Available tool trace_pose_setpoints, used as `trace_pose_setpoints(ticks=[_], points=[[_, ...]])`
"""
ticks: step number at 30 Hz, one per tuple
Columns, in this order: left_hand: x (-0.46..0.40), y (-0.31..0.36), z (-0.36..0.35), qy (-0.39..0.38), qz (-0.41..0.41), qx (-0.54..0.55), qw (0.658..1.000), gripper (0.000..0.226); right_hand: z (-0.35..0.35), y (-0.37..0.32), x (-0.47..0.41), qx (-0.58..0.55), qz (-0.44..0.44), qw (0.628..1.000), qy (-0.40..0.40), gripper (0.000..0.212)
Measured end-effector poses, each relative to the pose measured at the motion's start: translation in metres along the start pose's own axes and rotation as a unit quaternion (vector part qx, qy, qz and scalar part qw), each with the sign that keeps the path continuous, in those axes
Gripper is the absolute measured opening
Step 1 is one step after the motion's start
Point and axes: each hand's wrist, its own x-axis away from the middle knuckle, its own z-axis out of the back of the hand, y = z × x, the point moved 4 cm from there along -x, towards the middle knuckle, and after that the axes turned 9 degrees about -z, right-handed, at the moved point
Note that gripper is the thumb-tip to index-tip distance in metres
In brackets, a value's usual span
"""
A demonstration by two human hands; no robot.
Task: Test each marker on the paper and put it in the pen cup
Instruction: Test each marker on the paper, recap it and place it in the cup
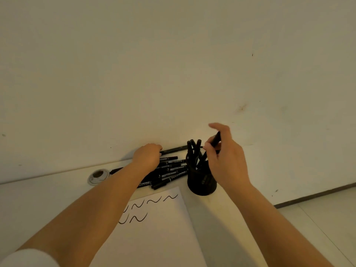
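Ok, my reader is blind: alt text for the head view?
The right hand holds a black marker over a black mesh pen cup, while the left hand grips another from the pile behind squiggle-marked white paper.

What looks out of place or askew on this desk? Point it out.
Nothing is spilled or damaged. The untested markers lie in a loose heap beside the pen cup, which stands upright. The paper sits skewed to the desk edge. The left hand and right hand each hold a marker.
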Motion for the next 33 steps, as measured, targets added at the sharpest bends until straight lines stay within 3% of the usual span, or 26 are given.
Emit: trace_pose_setpoints(ticks=[3, 10, 14, 17, 18, 20, 21, 23, 27, 31, 33], points=[[-0.002, 0.001, -0.005, 0.032, 0.005, 0.000, 0.999, 0.026, -0.006, 0.003, 0.004, 0.021, 0.003, 0.999, -0.032, 0.027], [-0.002, 0.006, -0.004, 0.027, -0.010, -0.045, 0.999, 0.024, -0.002, 0.001, 0.010, 0.060, 0.033, 0.997, -0.020, 0.029], [0.021, -0.002, 0.020, 0.061, 0.009, -0.019, 0.998, 0.023, 0.018, -0.020, 0.028, 0.097, 0.181, 0.970, 0.129, 0.023], [0.061, -0.007, 0.043, 0.114, 0.040, 0.045, 0.992, 0.022, 0.005, -0.033, 0.059, 0.072, 0.291, 0.952, 0.061, 0.017], [0.080, -0.005, 0.050, 0.130, 0.049, 0.088, 0.986, 0.021, -0.005, -0.034, 0.067, 0.061, 0.272, 0.960, 0.003, 0.018], [0.122, 0.006, 0.061, 0.165, 0.039, 0.177, 0.969, 0.012, -0.028, -0.030, 0.081, 0.028, 0.113, 0.983, -0.141, 0.015], [0.145, 0.016, 0.067, 0.178, 0.010, 0.205, 0.962, 0.009, -0.042, -0.025, 0.086, -0.016, 0.007, 0.977, -0.214, 0.010], [0.186, 0.035, 0.072, 0.164, -0.056, 0.244, 0.954, 0.019, -0.059, -0.019, 0.099, -0.155, -0.159, 0.929, -0.296, 0.011], [0.232, 0.046, 0.062, 0.124, -0.092, 0.239, 0.959, 0.008, -0.069, -0.034, 0.118, -0.340, -0.209, 0.849, -0.347, 0.027], [0.255, 0.044, 0.054, 0.114, -0.129, 0.149, 0.974, 0.031, -0.074, -0.041, 0.135, -0.388, -0.260, 0.811, -0.354, 0.029], [0.265, 0.045, 0.049, 0.075, -0.142, 0.161, 0.974, 0.031, -0.072, -0.040, 0.140, -0.389, -0.270, 0.802, -0.364, 0.036]])
